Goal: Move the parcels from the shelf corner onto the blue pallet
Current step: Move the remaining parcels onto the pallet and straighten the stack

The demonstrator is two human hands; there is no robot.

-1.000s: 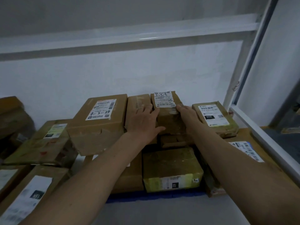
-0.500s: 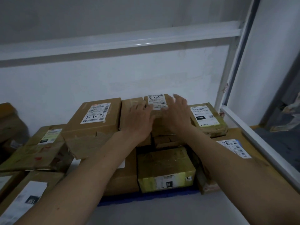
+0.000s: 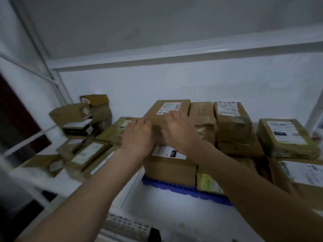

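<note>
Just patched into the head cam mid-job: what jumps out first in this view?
Two bare forearms reach up the middle, the left hand and right hand with fingers spread over the large brown cardboard parcel topping the stack. That stack sits on the blue ribbed plastic pallet, low centre. A looser heap of small brown labelled parcels fills the shelf corner at left.

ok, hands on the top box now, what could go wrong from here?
1. Both hands, left hand and right hand, lie flat on the big top box, with no visible grip; it could slide.
2. The blue pallet is already stacked high; a shove may topple the neighbouring boxes.
</note>
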